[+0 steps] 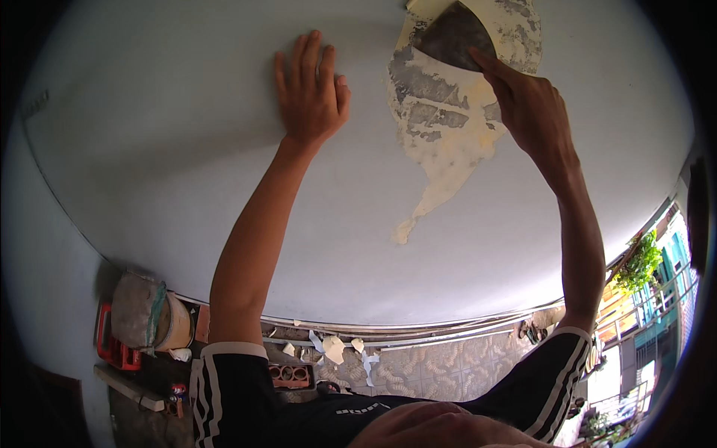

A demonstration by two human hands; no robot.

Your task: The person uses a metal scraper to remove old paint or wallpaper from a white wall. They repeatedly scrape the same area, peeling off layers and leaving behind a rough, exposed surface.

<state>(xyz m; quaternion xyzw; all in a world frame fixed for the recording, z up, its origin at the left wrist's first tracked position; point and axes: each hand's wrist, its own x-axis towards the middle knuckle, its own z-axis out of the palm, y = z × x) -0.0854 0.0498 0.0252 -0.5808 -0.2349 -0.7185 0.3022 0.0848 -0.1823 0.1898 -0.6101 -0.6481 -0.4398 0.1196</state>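
My right hand (529,106) grips a broad scraper (456,39), its forefinger laid along the dark triangular blade. The blade lies over a stripped patch (437,117) of the wall, where cream plaster and grey blotches show. Beside the blade's upper left corner, a bit of paint or plaster curls at the patch's edge. The scraper's handle is hidden in the hand. To the left, my left hand (312,95) rests flat with spread fingers on the painted pale grey wall (347,224), holding nothing.
Peeled paint flakes (334,348) lie on the patterned tile floor (431,364) below, near long pale strips (448,339) along the wall's foot. At lower left stand a bucket (175,323), a grey sack (137,308) and a red crate (115,347). Hollow bricks (289,374) sit close by.
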